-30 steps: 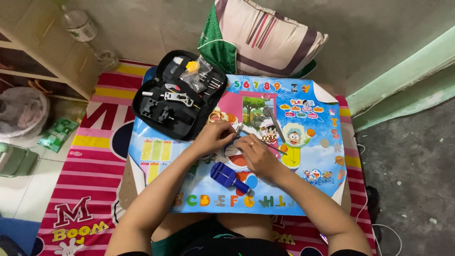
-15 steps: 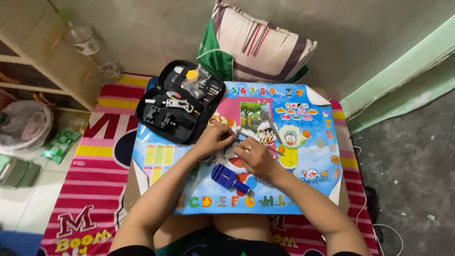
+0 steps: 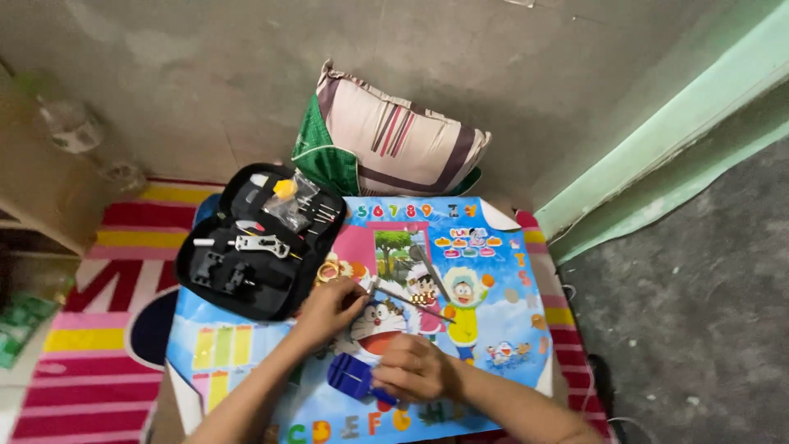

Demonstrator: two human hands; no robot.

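The blue tool lies on the near part of the worktop, just at the person's right hand. That hand is curled over the tool's right end and touches it; whether the fingers actually clamp it cannot be told, since the knuckles hide the contact. The left hand sits further up, near the middle of the worktop, with thumb and fingertips pinched shut on the pale end of a thin rod. The rod runs away to the right across the printed surface, slightly downhill, and lies low against it. The two hands are apart, the left above and to the left of the right. The worktop is covered with a bright cartoon picture, mostly blue, with a row of coloured letters along its near edge. At its far left corner an open black tool case overlaps the edge; it holds a white metal tool, dark blocks, and a clear bag with a yellow piece inside. Behind the worktop a striped pillow leans on the grey wall. A striped mat in red, pink and yellow lies beneath, on the left.
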